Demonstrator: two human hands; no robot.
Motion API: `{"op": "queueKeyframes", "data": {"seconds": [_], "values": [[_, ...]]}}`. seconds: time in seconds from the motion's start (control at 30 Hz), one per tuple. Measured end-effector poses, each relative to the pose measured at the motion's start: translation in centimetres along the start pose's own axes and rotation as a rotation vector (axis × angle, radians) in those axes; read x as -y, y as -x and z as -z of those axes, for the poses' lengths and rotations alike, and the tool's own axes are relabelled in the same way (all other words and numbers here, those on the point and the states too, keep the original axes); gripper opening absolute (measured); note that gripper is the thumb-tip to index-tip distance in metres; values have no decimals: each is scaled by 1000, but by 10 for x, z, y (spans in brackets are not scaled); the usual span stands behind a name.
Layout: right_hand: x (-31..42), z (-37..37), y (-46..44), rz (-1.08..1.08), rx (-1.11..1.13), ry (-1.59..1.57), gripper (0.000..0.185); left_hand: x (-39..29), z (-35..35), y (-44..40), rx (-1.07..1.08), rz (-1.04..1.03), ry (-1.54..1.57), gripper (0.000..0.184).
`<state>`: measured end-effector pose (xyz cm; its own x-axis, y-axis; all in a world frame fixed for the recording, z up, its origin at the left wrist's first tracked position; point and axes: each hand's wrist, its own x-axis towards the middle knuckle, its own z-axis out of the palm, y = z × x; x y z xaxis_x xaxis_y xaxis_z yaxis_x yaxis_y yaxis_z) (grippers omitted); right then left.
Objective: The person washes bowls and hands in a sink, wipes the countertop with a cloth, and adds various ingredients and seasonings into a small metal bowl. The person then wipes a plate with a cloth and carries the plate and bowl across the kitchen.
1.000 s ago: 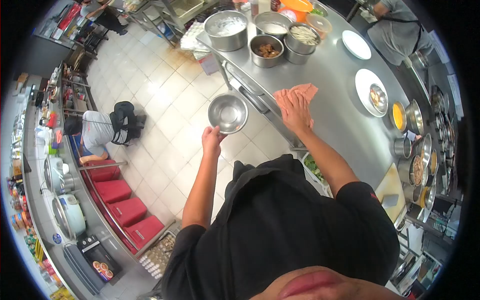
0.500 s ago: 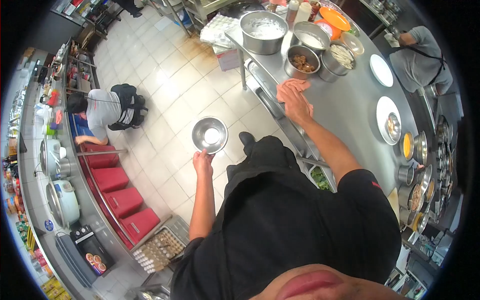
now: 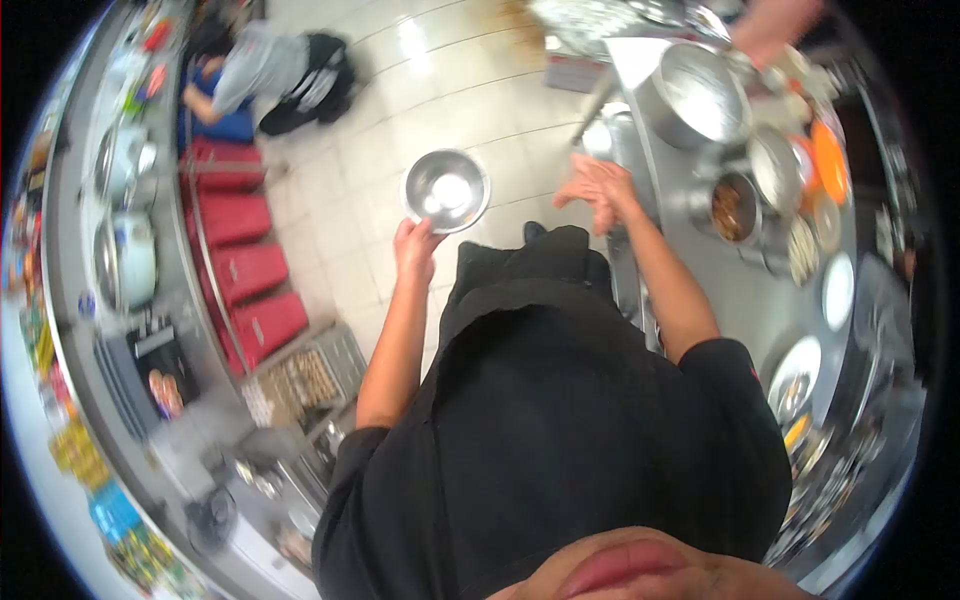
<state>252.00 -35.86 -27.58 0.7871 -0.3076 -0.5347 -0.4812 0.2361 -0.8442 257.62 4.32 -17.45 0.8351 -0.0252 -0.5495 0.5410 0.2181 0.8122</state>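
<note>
My left hand grips the near rim of a round stainless steel mixing bowl, held out over the floor with its shiny inside facing up. At the table's edge my right hand is open, fingers stretched out and somewhat blurred, with no cloth visible in it. A blurred salmon-pink shape, coloured like the cloth, shows at the far end of the table above the pots. Closest to the right hand on the table are a large metal pot and a smaller pot with brown food.
The steel table on my right also bears white plates and orange dishes. To the left, a co-worker bends over a counter beside red bins. Egg trays stand low on the left.
The cloth has left my right hand, which has come off the table toward its edge. A salmon-pink shape now shows at the table's far end. My view has turned; the bowl stays in my left hand.
</note>
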Motion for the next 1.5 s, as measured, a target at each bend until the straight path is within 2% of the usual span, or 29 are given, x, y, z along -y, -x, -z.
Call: {"op": "queueKeyframes", "data": {"seconds": [0.07, 0.17, 0.2, 0.23, 0.27, 0.33, 0.43, 0.53, 0.63, 0.77, 0.9, 1.0, 1.13, 1.27, 1.4, 1.5], "values": [[4, -2, 4, -94, -17, 310, 66, -9, -1, -1, -40, -5, 43, 8], [5, 5, 26, -603, 200, -15, 57, -8, 2, -2, -127, -1, 121, 10], [-30, 11, 22, -639, 130, -63, 48, -2, 8, -2, -145, -6, 145, 10], [-49, 16, 23, -587, -28, 105, 18, 1, 13, -3, -163, -17, 168, 11], [-123, 48, -13, -596, 54, 188, 17, -5, 16, 2, -212, 8, 185, 11], [-205, 84, -44, -473, 247, 329, 22, -6, 40, 6, -248, 2, 221, 10], [-168, 38, 5, -425, 193, 832, 28, -9, 87, 19, -311, -24, 268, 11], [-174, 13, 15, -345, 210, 1074, 35, -1, 141, 41, -368, -71, 348, 12], [-157, -27, 37, -291, 281, 1065, 35, 26, 207, 68, -488, -106, 415, 12], [-144, -103, 65, -247, 432, 1049, 36, 66, 308, 145, -655, -213, 586, 13], [-136, -175, 101, -223, 566, 1128, 36, 111, 406, 238, -910, -283, 694, 10], [-136, -225, 120, -215, 634, 1195, 36, 158, 481, 300, -1123, -249, 761, 8], [-141, -294, 132, -183, 723, 1278, 37, 189, 546, 368, -1308, -376, 910, 8], [-154, -368, 132, -156, 830, 1366, 37, 179, 619, 422, -1455, -536, 1010, 9], [-177, -453, 128, -125, 966, 1465, 37, 139, 697, 464, -1542, -719, 1002, 10], [-192, -525, 122, -78, 1092, 1512, 38, 92, 757, 494, -1605, -689, 993, 11]]}}
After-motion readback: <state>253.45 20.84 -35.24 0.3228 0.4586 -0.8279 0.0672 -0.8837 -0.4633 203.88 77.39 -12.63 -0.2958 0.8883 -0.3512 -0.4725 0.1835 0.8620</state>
